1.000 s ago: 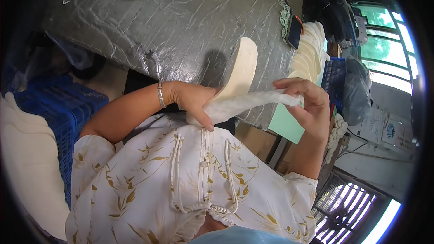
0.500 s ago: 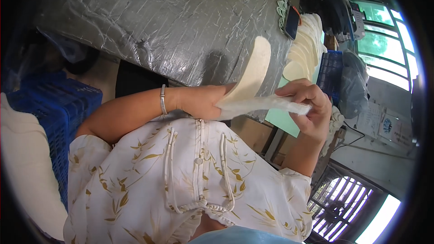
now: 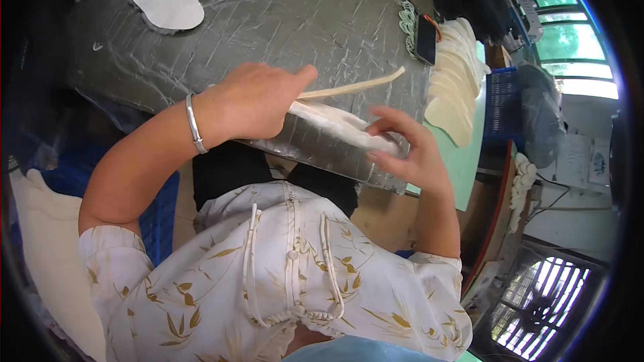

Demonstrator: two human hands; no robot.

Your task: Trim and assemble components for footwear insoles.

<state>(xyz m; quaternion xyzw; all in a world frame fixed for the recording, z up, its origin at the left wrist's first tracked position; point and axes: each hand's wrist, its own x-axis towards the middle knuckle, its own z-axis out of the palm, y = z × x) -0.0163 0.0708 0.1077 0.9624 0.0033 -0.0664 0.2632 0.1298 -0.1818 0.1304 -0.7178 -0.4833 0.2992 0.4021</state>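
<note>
I'm seeing the left hand (image 3: 251, 104) reaching over the near edge of the table (image 3: 295, 33), its fingers closing around the near ends of two long pieces; its thumb is hiding from me, and one knuckle is jutting toward the right. The upper piece, a thin cream strip (image 3: 352, 87), is showing me mostly its edge and bending upward at its far tip. Below it, a white fluffy piece (image 3: 335, 124) is slanting down toward the right hand (image 3: 409, 151), so the two are spreading apart from the left fist like a narrow V. The right hand's thumb and fingers are curling around the fluffy piece's far end, and I'm reading that as a hold, though I can't tell how firmly they are pressing. Both pieces are hanging over the table's near side, just above its plastic film. A silver bracelet (image 3: 194, 124) is circling the left wrist. Toward the table's far left I'm picking out a white sole-shaped piece (image 3: 168, 5) lying flat with a fuzzy rim. On the right, a dark phone (image 3: 425, 39) is lying just beside a coil of pale cord (image 3: 406, 20), and below them a fanned row of cream sole shapes (image 3: 453, 94) is resting partly on a pale green sheet (image 3: 469, 181). At my lower left, more cream sheets (image 3: 57, 248) are sitting near a blue crate (image 3: 157, 228).
</note>
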